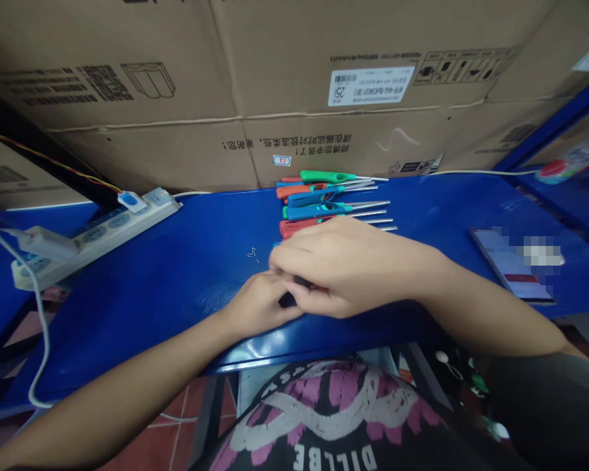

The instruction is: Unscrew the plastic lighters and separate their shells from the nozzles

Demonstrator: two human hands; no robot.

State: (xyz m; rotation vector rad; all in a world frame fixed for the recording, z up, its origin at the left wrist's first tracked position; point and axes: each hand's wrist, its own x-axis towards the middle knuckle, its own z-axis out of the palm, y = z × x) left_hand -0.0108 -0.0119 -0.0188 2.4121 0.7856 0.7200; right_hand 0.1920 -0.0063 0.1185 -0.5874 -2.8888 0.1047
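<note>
I list the left hand (pixel 260 304) first: fingers curled inward, held low over the blue steel workbench (pixel 127 314). The right hand (pixel 343 268) lies across it, fingers bent and closed in on a small dark part (pixel 287 299), with a sliver of red plastic (pixel 318 286) showing just beside it. I read both hands as grasping that part, though they hide most of it and I cannot tell exactly what it is. It sits between the hands, above the near side of the bench.

Next, a row of long-nosed utility lighters (pixel 331 199) in green, orange, teal and red lies side by side just beyond the hands, metal nozzles pointing to my right. A few tiny metal pieces (pixel 252 254) lie on the bench left of the row.

Also logged: a white power strip (pixel 95 239) with plugs in it at the bench's left, a smartphone (pixel 508 265) at the right, its screen lit and partly blurred, and printed cardboard cartons (pixel 294 78) stacked along the back.
</note>
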